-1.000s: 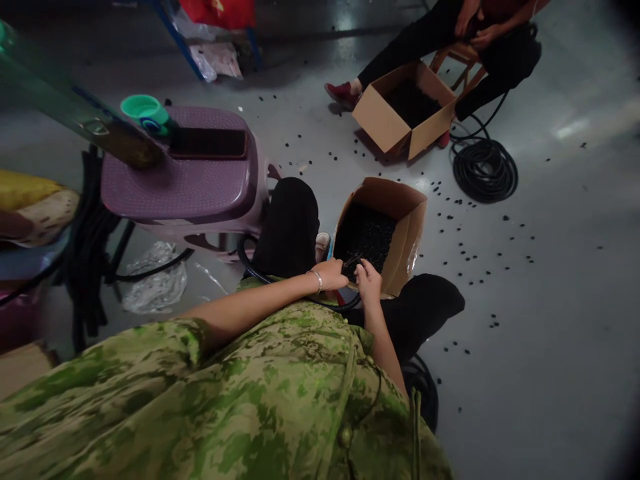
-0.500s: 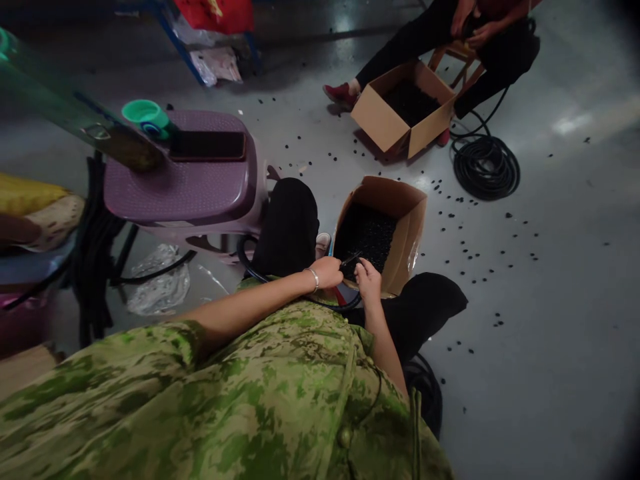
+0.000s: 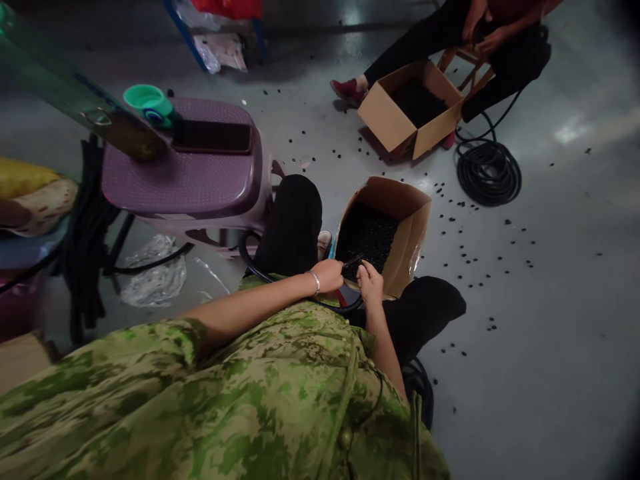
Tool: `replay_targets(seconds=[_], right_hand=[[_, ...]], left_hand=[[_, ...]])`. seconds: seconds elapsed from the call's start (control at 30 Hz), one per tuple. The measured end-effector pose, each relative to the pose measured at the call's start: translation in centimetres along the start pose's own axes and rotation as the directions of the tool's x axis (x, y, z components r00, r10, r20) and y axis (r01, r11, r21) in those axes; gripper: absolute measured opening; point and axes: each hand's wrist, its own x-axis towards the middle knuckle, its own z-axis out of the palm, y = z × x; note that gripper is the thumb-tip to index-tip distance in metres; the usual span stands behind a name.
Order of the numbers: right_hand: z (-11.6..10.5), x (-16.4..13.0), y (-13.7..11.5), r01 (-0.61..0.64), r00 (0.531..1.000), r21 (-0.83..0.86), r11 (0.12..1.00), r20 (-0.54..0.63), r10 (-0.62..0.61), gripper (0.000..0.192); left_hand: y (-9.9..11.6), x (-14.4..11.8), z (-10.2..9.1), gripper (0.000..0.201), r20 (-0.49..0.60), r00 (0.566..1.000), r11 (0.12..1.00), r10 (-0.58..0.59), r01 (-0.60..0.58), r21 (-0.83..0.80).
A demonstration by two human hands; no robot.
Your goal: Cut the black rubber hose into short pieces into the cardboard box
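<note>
Left hand [image 3: 330, 275] grips a black hose [image 3: 353, 261] end over the near rim of the box [image 3: 407, 233]. Right hand [image 3: 371, 283], fingers curled, touches the hose tip just beside it; grasp unclear. Bare floor [image 3: 525, 347] lies open to the right

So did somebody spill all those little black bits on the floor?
It looks that way. Small black pieces lie scattered over the grey floor, around the near cardboard box and the far box, though both boxes hold heaps of the same dark bits.

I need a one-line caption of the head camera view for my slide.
Left hand and right hand grip a thin black hose above an open brown cardboard box of small black pieces.
</note>
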Motion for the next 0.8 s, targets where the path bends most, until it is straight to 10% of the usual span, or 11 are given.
replay_targets(seconds=[0.4, 0.8], right_hand=[[-0.1, -0.2, -1.1, -0.099, 0.993, 0.259, 0.961, -0.040, 0.113, 0.050], [-0.8, -1.0, -0.6, -0.054, 0.994, 0.037, 0.998, 0.099, 0.050, 0.052]], left_hand=[[0.1, -0.9, -1.1, 0.031, 0.106, 0.994, 1.000, 0.017, -0.017, -0.003], [0.0, -0.6, -0.6, 0.032, 0.043, 0.999, 1.000, 0.013, -0.012, -0.014]])
